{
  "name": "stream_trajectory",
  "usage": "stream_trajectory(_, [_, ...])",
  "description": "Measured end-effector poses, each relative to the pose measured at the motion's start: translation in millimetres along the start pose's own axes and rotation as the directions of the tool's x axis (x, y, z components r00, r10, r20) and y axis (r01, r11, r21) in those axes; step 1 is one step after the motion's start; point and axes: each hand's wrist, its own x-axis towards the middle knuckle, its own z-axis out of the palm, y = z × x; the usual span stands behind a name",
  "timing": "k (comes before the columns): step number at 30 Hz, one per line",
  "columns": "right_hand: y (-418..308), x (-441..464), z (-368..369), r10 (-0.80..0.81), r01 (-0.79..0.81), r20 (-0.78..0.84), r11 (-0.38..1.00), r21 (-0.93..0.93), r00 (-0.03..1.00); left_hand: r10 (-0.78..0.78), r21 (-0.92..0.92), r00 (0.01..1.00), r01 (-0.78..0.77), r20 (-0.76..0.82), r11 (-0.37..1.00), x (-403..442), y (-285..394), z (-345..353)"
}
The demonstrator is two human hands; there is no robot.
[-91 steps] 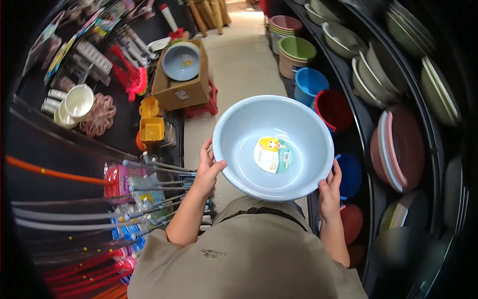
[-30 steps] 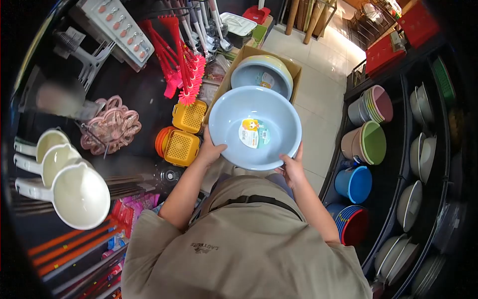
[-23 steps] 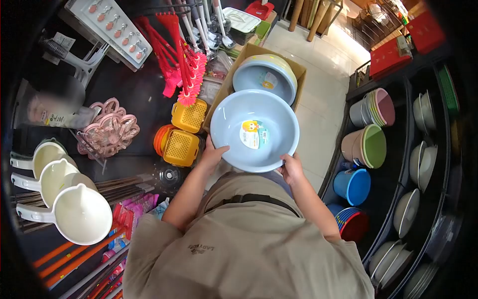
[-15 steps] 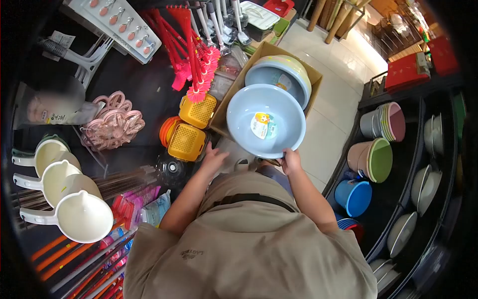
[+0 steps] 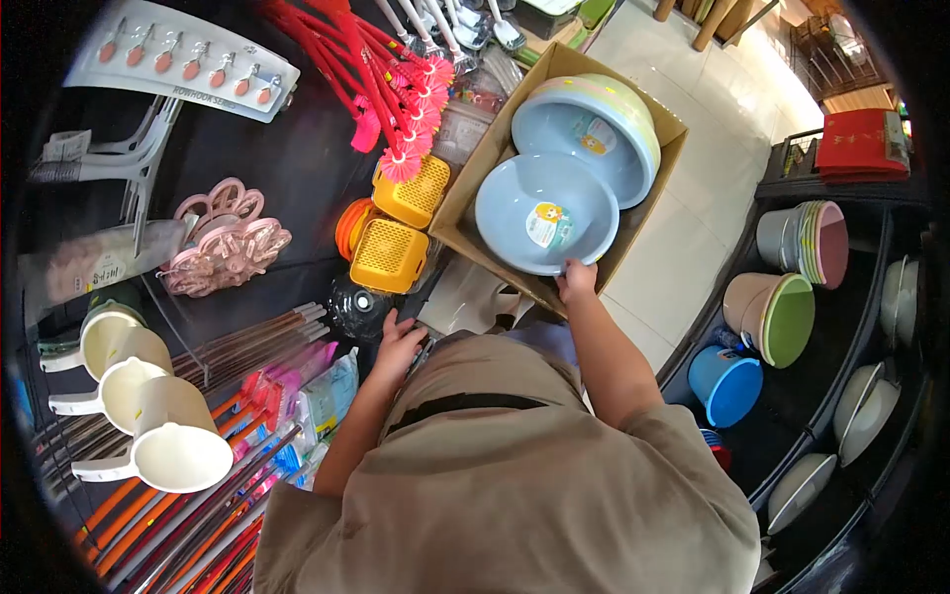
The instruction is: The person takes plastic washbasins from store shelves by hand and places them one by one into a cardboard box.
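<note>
My right hand (image 5: 577, 281) grips the near rim of a light blue plastic basin (image 5: 505, 213), which has a cartoon sticker on its inside. The basin lies tilted in the near part of a cardboard box (image 5: 658, 148). Behind it in the box, a second blue basin (image 5: 554, 124) sits in a stack with a yellowish-green one. My left hand (image 5: 400, 344) holds nothing, its fingers apart, low beside my waist. Nearest to it are a clear, dark-looking round plastic item (image 5: 358, 305) and a yellow basket (image 5: 388, 255).
On the left hang white ladle-shaped scoops (image 5: 183, 457), pink hangers (image 5: 228, 247) and a hook rack (image 5: 183, 59). Red brushes (image 5: 401, 119) hang beside the box. Shelves on the right hold a blue bucket (image 5: 727, 386), a green-lined bucket (image 5: 788, 322) and several bowls.
My right hand has lowered the blue basin into the box, against the stack there. My left hand has drawn back toward my body. The view has shifted somewhat.
</note>
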Motion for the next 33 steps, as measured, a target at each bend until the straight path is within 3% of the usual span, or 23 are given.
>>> stream_trajectory(6, [21,31,-3,0.041,-0.041,0.008,0.987,0.156,0.999,-0.023,-0.022,0.999,0.023,-0.043,1.0,-4,-17,-25])
stream_trajectory(8, [29,44,-15,0.054,-0.058,0.063,0.996,0.063,0.997,-0.039,-0.004,0.996,0.039,-0.075,0.999,-7,-16,-30])
stream_trajectory(10, [43,73,-25,0.257,-0.257,0.009,0.966,0.001,0.966,-0.04,-0.001,0.997,0.04,-0.071,0.999,-6,-14,-32])
stream_trajectory(17, [16,34,-13,0.291,-0.295,-0.049,0.952,-0.083,0.955,0.025,0.037,0.999,-0.026,0.02,0.999,4,-2,-33])
stream_trajectory(19, [5,10,-8,0.286,-0.298,-0.083,0.928,-0.225,0.955,0.043,0.025,0.996,-0.045,0.075,0.999,13,5,-25])
stream_trajectory(20, [3,1,-11,0.276,-0.289,-0.091,0.934,-0.21,0.957,0.047,0.012,0.992,-0.049,0.116,0.999,17,8,-20])
stream_trajectory(23, [-12,-53,-20,0.216,-0.126,0.127,0.858,-0.499,0.968,0.052,0.036,0.973,-0.062,0.226,0.997,32,14,-2])
stream_trajectory(24, [-12,-65,-25,0.2,-0.121,0.114,0.866,-0.485,0.973,0.056,0.053,0.961,-0.073,0.269,0.996,36,19,8])
stream_trajectory(27, [-4,-90,-54,0.009,0.135,0.277,0.858,-0.496,0.961,0.082,0.119,0.926,-0.135,0.368,0.984,41,35,42])
stream_trajectory(30, [-3,-116,-93,-0.067,0.176,0.243,0.869,-0.463,0.968,0.111,0.131,0.878,-0.192,0.466,0.973,45,45,72])
stream_trajectory(33, [24,-125,-150,-0.137,0.183,0.125,0.82,-0.542,0.983,0.12,0.247,0.843,-0.286,0.525,0.926,38,55,96])
